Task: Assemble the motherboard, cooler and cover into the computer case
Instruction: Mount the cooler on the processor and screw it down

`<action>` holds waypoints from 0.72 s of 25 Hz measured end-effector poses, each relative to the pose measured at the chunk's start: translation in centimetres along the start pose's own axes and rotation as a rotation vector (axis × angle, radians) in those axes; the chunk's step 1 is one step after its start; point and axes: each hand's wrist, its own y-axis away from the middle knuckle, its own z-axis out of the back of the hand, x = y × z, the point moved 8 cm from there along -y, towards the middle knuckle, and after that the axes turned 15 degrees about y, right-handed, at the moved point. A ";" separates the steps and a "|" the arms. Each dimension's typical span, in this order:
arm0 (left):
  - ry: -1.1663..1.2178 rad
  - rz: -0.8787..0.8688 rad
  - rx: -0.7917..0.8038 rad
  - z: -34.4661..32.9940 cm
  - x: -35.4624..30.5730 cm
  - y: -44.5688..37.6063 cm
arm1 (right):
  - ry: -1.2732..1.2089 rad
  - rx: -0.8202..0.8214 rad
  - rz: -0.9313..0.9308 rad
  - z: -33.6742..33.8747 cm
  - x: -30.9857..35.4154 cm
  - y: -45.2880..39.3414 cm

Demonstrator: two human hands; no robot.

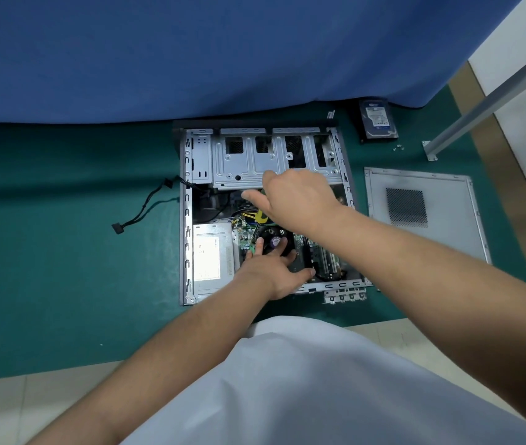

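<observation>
Left fingers (279, 248) spread on cooler (272, 240), right hand (297, 195) gripping screwdriver (260, 216) (yellow-green handle)

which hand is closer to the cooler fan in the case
Left. The left hand rests on the cooler fan, fingers spread across it. The right hand is above and beyond it, holding a yellow-and-green tool near the drive cage.

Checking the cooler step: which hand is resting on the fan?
The left hand, fingers spread on the black cooler fan; the right hand grips a yellow-handled screwdriver above it.
</observation>
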 end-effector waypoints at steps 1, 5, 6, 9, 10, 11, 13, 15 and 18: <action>0.000 -0.002 0.002 0.0 0.0 -0.1 | -0.077 0.014 0.034 -0.3 0.2 0.1; -0.006 -0.006 0.009 0.0 -0.1 -0.1 | -0.406 0.098 0.143 -0.8 0.7 0.9; -0.010 -0.012 0.008 0.1 -0.2 0.1 | -0.407 0.088 0.137 -0.8 0.4 1.3; -0.014 -0.042 0.008 0.4 -0.9 0.9 | -0.448 0.040 0.064 -0.6 -1.6 2.1; 0.005 -0.066 0.005 0.7 -1.2 1.2 | -0.489 0.023 0.025 -0.5 -2.6 2.4; 0.026 -0.104 -0.010 1.2 -1.4 1.6 | -0.524 0.004 -0.014 -0.4 -3.7 2.8; 0.011 -0.226 -0.111 3.0 -1.5 3.3 | -0.566 -0.035 -0.077 -0.3 -5.3 3.6; -0.077 -0.394 -0.314 5.9 -0.9 5.8 | -0.588 -0.049 -0.119 -0.6 -6.1 4.5; -0.161 -0.505 -0.605 9.8 2.6 8.1 | -0.617 0.010 -0.116 -1.6 -5.4 5.3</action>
